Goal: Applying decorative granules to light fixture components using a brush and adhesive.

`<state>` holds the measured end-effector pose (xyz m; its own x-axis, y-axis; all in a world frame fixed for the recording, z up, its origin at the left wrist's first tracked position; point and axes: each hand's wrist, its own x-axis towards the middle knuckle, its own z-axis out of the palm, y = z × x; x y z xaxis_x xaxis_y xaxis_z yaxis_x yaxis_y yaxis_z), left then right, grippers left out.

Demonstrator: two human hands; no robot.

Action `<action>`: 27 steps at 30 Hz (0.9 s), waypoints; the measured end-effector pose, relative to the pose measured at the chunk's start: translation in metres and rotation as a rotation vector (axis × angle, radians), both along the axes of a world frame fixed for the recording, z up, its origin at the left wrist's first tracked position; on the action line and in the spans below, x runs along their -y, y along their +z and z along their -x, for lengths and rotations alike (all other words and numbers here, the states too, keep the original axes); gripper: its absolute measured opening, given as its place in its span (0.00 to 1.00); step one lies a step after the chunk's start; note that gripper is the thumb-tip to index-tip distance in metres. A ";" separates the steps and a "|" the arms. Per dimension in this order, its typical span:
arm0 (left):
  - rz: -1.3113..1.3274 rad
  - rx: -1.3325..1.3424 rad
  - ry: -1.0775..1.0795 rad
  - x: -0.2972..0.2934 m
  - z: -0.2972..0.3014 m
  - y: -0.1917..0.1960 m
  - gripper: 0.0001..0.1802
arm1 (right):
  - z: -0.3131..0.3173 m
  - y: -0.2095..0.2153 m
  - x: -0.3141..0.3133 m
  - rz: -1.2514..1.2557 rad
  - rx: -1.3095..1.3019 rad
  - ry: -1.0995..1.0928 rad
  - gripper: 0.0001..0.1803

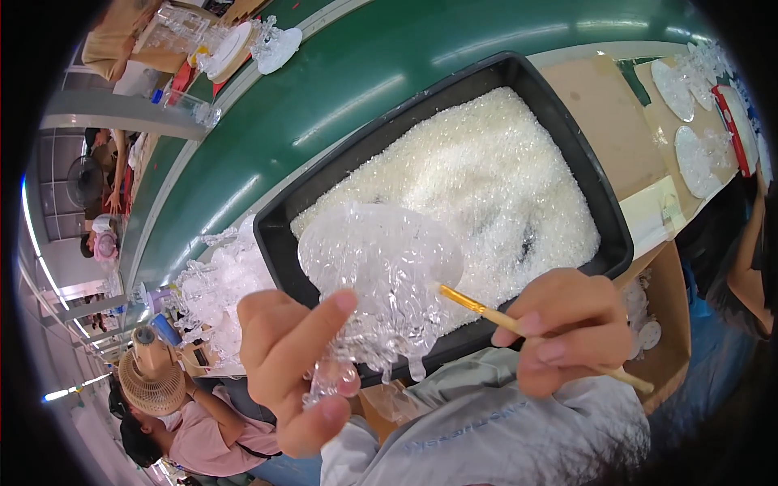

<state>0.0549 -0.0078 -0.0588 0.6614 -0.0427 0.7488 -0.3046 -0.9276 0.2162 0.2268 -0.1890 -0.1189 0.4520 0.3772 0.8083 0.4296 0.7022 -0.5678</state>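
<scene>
My left hand (296, 368) is closed on a clear plastic ornament (389, 312), a cluster of glassy shapes joined to a round translucent disc (377, 239). The piece is held tilted over the near side of a black tray (596, 190). Between the fingers and thumb of my right hand (571, 332) is a thin paintbrush (486, 314) with a light wooden handle and gold ferrule. Its tip points left, at the ornament's edge; whether it touches I cannot tell. White sparkling granules (486, 154) fill much of the tray.
A green conveyor belt (340, 97) runs behind the tray. Clear plastic pieces (215, 283) are heaped at its left. On the right are cardboard (604, 121), finished-looking disc ornaments (697, 158) and a carton (668, 312) with more pieces. Other people sit nearby, one beside a fan (152, 381).
</scene>
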 end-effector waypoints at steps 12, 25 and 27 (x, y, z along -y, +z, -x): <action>0.086 -0.898 0.141 0.021 0.014 0.080 0.36 | 0.005 0.008 -0.010 0.198 0.051 -0.024 0.15; 0.028 -0.827 0.107 0.020 0.007 0.070 0.36 | 0.005 0.005 -0.018 0.219 0.010 -0.048 0.15; -0.049 -0.924 0.143 0.023 0.005 0.080 0.35 | 0.009 0.002 -0.015 0.183 -0.019 -0.044 0.15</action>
